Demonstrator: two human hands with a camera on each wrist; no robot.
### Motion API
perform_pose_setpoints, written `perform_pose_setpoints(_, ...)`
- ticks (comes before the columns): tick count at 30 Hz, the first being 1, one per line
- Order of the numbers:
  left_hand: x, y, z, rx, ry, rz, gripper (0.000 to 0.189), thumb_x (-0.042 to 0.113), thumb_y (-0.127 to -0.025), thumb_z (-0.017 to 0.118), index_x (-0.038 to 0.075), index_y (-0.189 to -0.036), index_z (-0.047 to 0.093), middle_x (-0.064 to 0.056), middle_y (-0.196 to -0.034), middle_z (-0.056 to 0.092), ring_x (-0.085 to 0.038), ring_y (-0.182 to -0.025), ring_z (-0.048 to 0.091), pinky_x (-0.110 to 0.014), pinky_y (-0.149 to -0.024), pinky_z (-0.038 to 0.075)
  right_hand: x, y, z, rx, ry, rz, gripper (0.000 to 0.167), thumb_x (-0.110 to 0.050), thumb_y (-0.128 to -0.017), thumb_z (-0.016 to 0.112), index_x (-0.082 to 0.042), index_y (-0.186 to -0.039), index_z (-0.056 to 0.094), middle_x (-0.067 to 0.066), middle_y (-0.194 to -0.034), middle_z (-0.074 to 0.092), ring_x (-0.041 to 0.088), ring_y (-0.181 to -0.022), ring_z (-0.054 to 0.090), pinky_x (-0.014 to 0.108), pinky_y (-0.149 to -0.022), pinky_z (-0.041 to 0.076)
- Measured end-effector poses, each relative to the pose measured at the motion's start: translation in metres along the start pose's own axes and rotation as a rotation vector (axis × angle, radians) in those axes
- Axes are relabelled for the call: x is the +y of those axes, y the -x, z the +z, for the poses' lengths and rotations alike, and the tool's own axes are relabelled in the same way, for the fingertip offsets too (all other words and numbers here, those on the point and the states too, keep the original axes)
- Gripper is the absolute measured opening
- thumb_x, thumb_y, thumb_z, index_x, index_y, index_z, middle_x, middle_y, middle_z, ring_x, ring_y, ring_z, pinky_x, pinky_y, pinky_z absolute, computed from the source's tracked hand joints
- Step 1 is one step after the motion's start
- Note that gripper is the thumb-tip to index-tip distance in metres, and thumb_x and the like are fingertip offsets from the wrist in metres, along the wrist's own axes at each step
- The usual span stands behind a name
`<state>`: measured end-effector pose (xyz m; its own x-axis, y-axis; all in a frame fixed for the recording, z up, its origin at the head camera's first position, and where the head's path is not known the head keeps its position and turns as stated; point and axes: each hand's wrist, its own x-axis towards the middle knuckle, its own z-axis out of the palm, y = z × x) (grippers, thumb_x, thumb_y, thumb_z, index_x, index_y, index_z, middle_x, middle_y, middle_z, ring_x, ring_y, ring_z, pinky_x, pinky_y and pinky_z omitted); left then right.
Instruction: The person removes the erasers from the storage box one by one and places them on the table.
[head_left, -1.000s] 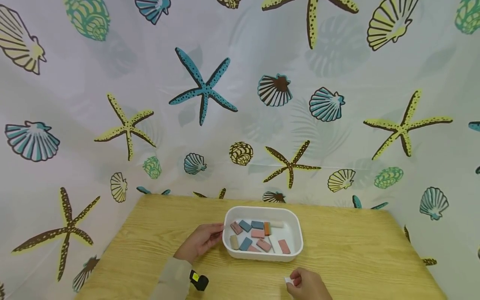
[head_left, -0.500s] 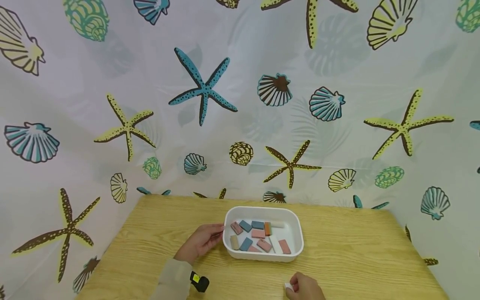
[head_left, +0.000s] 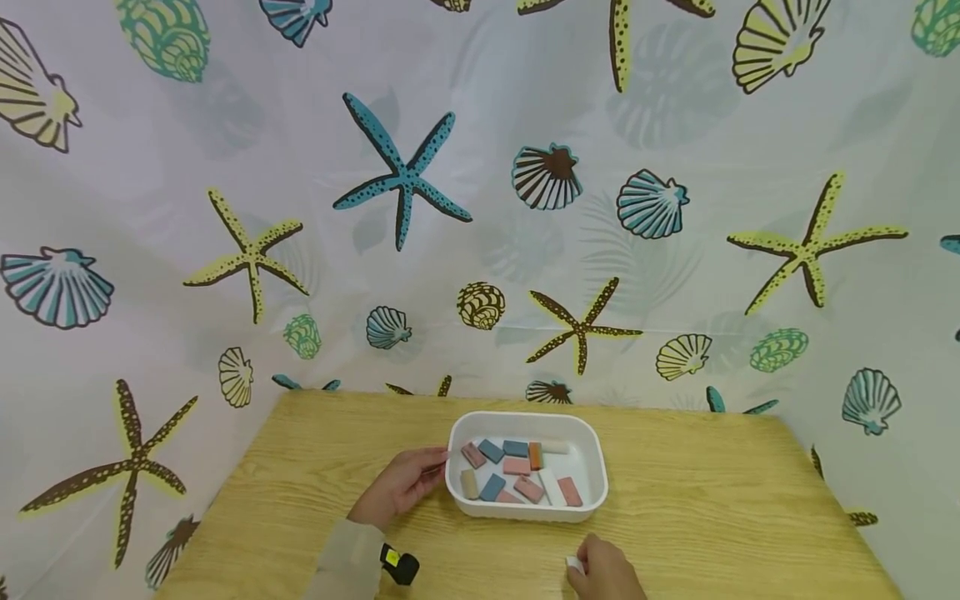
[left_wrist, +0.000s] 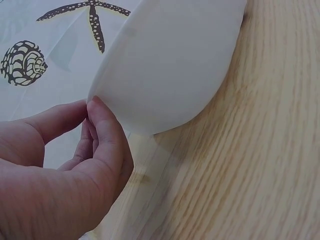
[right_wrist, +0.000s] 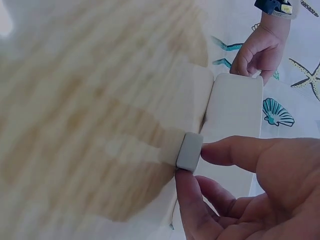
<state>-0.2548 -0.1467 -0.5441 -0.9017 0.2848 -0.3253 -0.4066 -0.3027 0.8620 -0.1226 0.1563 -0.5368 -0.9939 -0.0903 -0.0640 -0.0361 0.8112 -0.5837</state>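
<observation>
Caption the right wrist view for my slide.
The right hand pinches a small white block, while beyond it the left hand holds the white tray by its rim.

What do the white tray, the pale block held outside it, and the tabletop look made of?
White tray: probably plastic, with a satin finish, judging by its smooth wall and rounded corners.
Pale block: matt with softened edges; perhaps rubber or plastic, the look leaves it open.
Tabletop: wood or a wood-look covering, given its streaky yellowish grain.
</observation>
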Motion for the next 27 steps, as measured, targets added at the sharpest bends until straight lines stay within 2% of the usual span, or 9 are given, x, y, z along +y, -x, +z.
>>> perform_pose_setpoints(10, 0.0007, -0.001, 0.0, -0.017, -0.013, 0.006, 0.042, 0.007, -0.093, 0.055, -0.014, -0.128, 0.043, -0.02, -0.115, 0.055, -0.014, -0.091, 0.057, -0.022, -0.08, 0.05, -0.0052, -0.002, 0.0009, -0.063, 0.02, 0.097, 0.019, -0.011, -0.078, 0.07, -0.004, -0.077, 0.052, 0.002, -0.07, 0.051, 0.016, -0.064, 0.05, 0.035, -0.058, 0.045)
perform_pose_setpoints(22, -0.0007, -0.0011, -0.0009, -0.013, 0.009, -0.009, 0.041, 0.007, -0.094, 0.054, -0.014, -0.127, 0.044, -0.02, -0.114, 0.054, -0.014, -0.09, 0.058, -0.021, -0.078, 0.05, -0.0057, 0.0024, -0.0016, -0.019, -0.003, 0.065, 0.018, -0.01, -0.077, 0.068, -0.004, -0.077, 0.051, 0.001, -0.068, 0.049, 0.016, -0.062, 0.047, 0.033, -0.055, 0.043)
perform_pose_setpoints(27, -0.0013, -0.0017, -0.0005, -0.004, 0.007, -0.008, 0.041, 0.007, -0.093, 0.055, -0.014, -0.127, 0.044, -0.018, -0.112, 0.055, -0.014, -0.091, 0.058, -0.021, -0.079, 0.05, -0.0047, 0.0027, -0.0002, -0.027, -0.027, 0.083, 0.016, -0.01, -0.079, 0.067, -0.003, -0.078, 0.052, 0.002, -0.068, 0.048, 0.016, -0.061, 0.046, 0.032, -0.055, 0.042)
